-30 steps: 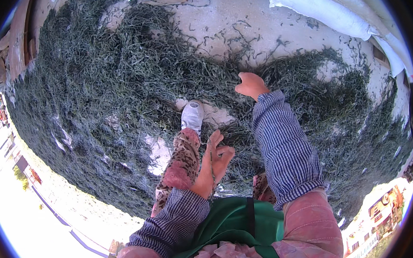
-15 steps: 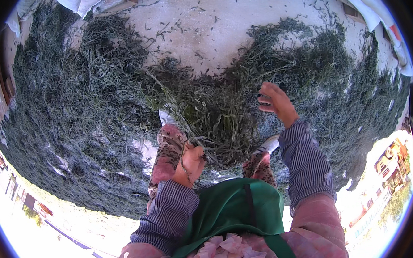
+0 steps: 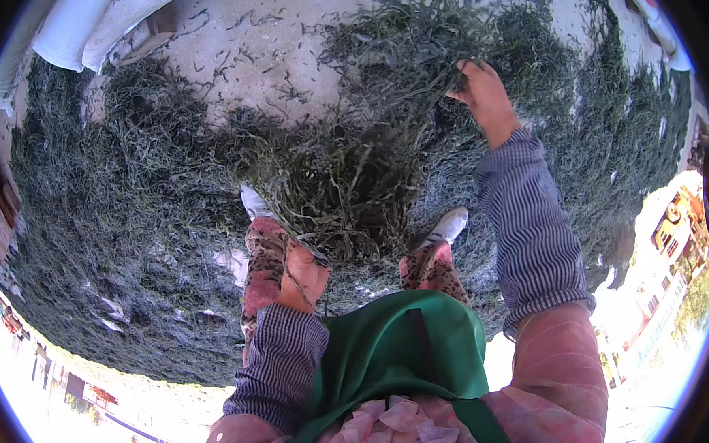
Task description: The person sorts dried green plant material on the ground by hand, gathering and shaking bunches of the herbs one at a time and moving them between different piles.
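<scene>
Dark green seaweed [image 3: 351,169], in long stringy strands, is heaped between my feet and spread widely over a pale surface. My right hand [image 3: 483,100] reaches out on the far right side, its fingers and thumb curled on strands of a loose, motion-blurred clump [image 3: 408,43]. Close to my left knee, my left hand [image 3: 305,275] is closed, with a thin seaweed strand running to it; its fingertips are partly hidden. My white shoes [image 3: 452,225] stand on either side of the nearest heap.
Pale ground [image 3: 267,60] with scattered bits shows beyond the heap. White sheeting [image 3: 87,31] lines the far left edge, and more sheeting [image 3: 642,9] lies at the far right. A green apron [image 3: 398,341] hangs before me.
My right hand has moved farther out, and seaweed beside it has spread left over the pale ground. My left hand has drawn slightly left and stays low. My view has shifted a little.
</scene>
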Demonstrator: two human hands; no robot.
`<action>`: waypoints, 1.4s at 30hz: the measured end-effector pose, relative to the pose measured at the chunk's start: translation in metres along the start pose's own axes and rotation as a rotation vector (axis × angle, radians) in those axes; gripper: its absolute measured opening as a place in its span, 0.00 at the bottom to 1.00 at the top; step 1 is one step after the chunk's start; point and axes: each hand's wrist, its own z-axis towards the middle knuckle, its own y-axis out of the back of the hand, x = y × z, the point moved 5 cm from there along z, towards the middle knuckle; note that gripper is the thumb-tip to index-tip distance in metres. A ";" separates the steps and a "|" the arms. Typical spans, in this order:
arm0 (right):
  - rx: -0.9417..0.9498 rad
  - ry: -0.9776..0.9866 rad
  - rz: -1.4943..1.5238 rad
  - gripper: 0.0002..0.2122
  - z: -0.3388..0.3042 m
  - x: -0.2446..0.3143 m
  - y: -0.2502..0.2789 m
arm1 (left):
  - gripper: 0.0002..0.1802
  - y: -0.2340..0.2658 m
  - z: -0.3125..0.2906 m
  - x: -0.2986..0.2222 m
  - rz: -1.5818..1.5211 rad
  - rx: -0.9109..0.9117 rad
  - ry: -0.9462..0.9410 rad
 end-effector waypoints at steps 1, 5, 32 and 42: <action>0.003 -0.017 0.318 0.08 -0.008 0.006 0.000 | 0.26 0.004 0.000 -0.004 0.015 -0.018 -0.039; -0.149 0.014 0.331 0.16 -0.034 -0.014 0.059 | 0.24 0.015 -0.007 -0.008 0.091 -0.063 -0.109; 0.347 0.204 0.892 0.25 -0.415 0.035 0.172 | 0.24 -0.109 -0.133 0.033 0.211 0.127 -0.112; -0.220 0.202 0.330 0.24 -0.360 0.095 0.203 | 0.30 -0.288 -0.191 -0.058 0.320 0.340 -0.387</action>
